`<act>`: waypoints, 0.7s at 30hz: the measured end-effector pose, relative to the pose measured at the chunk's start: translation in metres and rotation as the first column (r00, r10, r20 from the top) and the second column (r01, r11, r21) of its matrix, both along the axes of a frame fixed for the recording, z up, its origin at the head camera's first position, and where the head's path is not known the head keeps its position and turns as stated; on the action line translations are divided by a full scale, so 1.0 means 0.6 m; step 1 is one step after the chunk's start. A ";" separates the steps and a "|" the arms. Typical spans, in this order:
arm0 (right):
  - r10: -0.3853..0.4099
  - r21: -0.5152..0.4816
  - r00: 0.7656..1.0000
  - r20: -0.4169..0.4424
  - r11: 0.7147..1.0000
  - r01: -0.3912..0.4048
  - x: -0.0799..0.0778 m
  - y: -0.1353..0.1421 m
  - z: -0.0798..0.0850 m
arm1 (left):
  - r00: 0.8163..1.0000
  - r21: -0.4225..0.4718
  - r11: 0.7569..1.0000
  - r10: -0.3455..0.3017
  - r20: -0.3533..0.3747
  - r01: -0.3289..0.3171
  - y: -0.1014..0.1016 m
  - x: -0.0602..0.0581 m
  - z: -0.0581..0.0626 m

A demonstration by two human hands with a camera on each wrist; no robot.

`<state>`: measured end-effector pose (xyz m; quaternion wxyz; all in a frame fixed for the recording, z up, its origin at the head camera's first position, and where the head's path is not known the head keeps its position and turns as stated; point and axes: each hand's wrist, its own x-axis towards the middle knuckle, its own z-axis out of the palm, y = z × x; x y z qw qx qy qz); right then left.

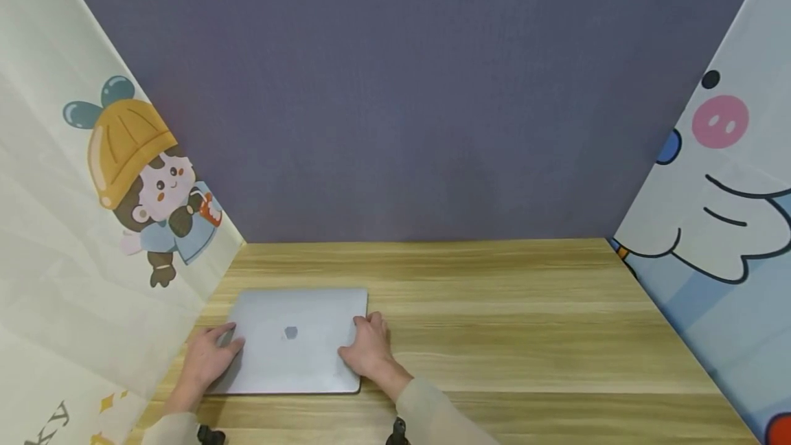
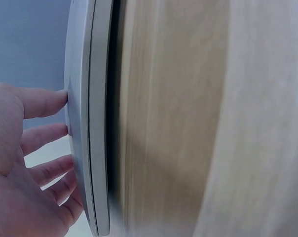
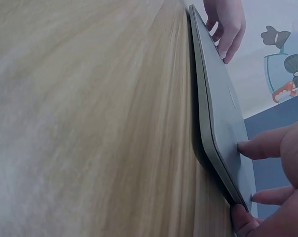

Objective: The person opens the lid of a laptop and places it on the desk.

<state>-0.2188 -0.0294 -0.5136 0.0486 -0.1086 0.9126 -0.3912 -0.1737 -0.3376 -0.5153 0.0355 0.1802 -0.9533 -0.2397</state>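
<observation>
A closed silver laptop (image 1: 296,369) with an apple logo lies flat at the left of the wooden table, its lid up. At its left edge, my left hand (image 1: 209,357) holds it, thumb over the lid and fingers spread along the side. My right hand (image 1: 371,349) grips the right edge; thumb and index finger lie on the lid. In the right wrist view, one fingertip of this right hand (image 3: 287,182) sits low at the laptop's edge (image 3: 213,128). The left wrist view shows the left hand (image 2: 25,163) with fingertips against the laptop's edge (image 2: 97,123).
The wood-grain table (image 1: 525,335) stretches to the right of the laptop. A dark grey panel (image 1: 395,101) rises behind it. Cartoon-printed sheets stand on both sides, a pale one (image 1: 49,225) at the left close to my left hand and a light-blue one (image 1: 741,321) at the right.
</observation>
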 end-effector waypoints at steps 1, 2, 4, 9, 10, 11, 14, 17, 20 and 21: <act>-0.002 0.002 1.000 -0.004 1.000 0.002 -0.001 0.002 -0.001 | 1.000 -0.001 1.000 -0.007 -0.006 0.007 0.002 0.000 0.000; -0.003 0.004 1.000 -0.009 1.000 0.003 -0.001 0.004 -0.001 | 1.000 -0.003 1.000 -0.014 -0.013 0.014 0.004 0.001 0.001; -0.006 0.008 1.000 -0.012 1.000 0.006 -0.002 0.008 -0.001 | 0.999 -0.003 1.000 -0.028 -0.020 0.028 0.008 0.002 0.001; -0.009 -0.002 1.000 0.001 1.000 0.009 -0.005 0.017 -0.002 | 0.999 0.014 0.999 -0.047 -0.010 0.047 0.015 0.002 0.000; -0.011 -0.005 1.000 0.002 1.000 0.011 -0.006 0.019 -0.003 | 0.999 0.015 0.999 -0.048 -0.008 0.048 0.017 0.001 -0.001; -0.014 -0.005 1.000 0.003 1.000 0.014 -0.007 0.020 -0.004 | 0.999 0.018 0.999 -0.050 -0.004 0.050 0.019 0.001 0.000; -0.025 0.000 1.000 0.000 1.000 0.025 -0.008 0.026 -0.007 | 0.999 0.020 0.998 -0.053 0.003 0.053 0.026 -0.001 0.000; -0.039 0.004 0.999 0.005 0.999 0.039 -0.009 0.030 -0.007 | 0.999 0.019 0.999 -0.051 0.009 0.051 0.033 -0.002 0.000; -0.048 0.005 0.999 0.004 0.999 0.048 -0.009 0.034 -0.006 | 0.999 0.020 0.999 -0.045 0.010 0.045 0.037 -0.004 -0.003; -0.049 0.008 0.999 0.000 0.999 0.049 -0.010 0.035 -0.005 | 0.999 0.020 0.999 -0.044 0.010 0.044 0.038 -0.004 -0.003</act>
